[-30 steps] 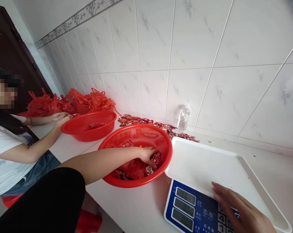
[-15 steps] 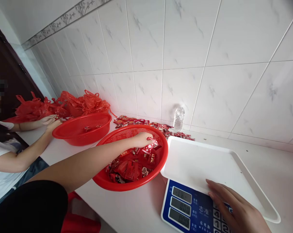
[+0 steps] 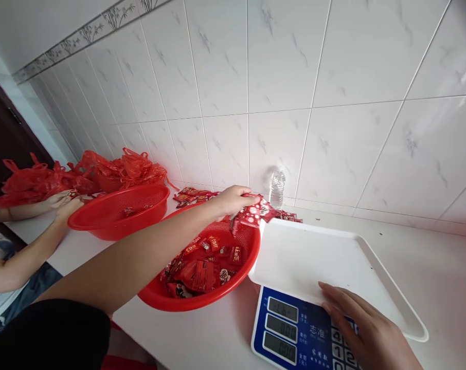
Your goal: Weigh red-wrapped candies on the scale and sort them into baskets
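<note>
My left hand is closed on a few red candy packets, one with white spots, above the right rim of a red plastic basket. More red packets lie loose in that basket. My right hand rests with fingers stretched out over the keypad and front edge of a digital scale. The scale's white tray bears nothing but small specks. Digits on the three displays are faint.
Along the tiled wall lie rows of red packets and a clear plastic bottle. A second red basket stands at left, beside a co-worker's hands. Behind it are piled red plastic bags.
My left hand has risen out of the basket with the packets and moved right toward the tray. My right hand stays at the scale. The view has shifted slightly.
</note>
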`<act>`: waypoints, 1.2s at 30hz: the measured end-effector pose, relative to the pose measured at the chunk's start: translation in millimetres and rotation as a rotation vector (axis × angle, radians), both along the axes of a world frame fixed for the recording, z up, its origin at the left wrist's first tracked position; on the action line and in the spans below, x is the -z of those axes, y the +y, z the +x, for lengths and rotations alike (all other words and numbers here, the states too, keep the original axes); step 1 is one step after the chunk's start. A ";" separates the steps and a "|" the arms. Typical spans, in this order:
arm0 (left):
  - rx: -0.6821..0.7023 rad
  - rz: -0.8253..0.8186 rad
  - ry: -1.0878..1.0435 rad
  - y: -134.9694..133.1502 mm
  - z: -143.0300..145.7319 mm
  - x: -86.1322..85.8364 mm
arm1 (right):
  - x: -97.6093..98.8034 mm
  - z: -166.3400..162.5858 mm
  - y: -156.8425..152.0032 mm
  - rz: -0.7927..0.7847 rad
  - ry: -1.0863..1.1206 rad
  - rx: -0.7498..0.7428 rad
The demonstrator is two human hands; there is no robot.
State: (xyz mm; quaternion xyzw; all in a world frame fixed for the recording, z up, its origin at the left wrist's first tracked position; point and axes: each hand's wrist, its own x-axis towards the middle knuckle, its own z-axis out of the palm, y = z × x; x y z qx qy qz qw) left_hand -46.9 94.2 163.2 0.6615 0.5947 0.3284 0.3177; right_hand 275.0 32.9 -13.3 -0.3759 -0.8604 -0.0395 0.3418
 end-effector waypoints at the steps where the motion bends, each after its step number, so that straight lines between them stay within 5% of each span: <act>1: 0.033 -0.039 -0.111 0.9 10.6 4.7 | 0.2 -0.2 0.1 0.006 0.007 0.002; 4: 0.113 -0.125 -0.192 4.8 44.9 29.2 | 1.8 -0.2 1.3 0.018 0.025 0.008; 10: 0.330 -0.110 0.092 14.1 89.2 67.4 | 3.5 1.4 3.6 0.004 0.052 -0.017; 16: 0.502 -0.038 0.434 13.9 78.9 52.7 | -8.0 -3.8 -3.3 -0.069 0.102 -0.008; 20: 0.493 -0.131 0.697 5.9 65.2 48.0 | -16.0 -8.3 -4.8 -0.123 0.112 -0.016; 29: 0.404 0.044 0.606 1.7 85.5 74.8 | -19.8 -12.3 -3.5 -0.149 0.137 -0.032; 32: 0.451 0.005 0.629 3.6 82.1 59.5 | -19.6 -12.9 -2.6 -0.144 0.138 -0.030; 36: 0.689 -0.160 0.705 2.2 65.9 32.8 | -19.7 -12.9 -2.3 -0.148 0.133 -0.028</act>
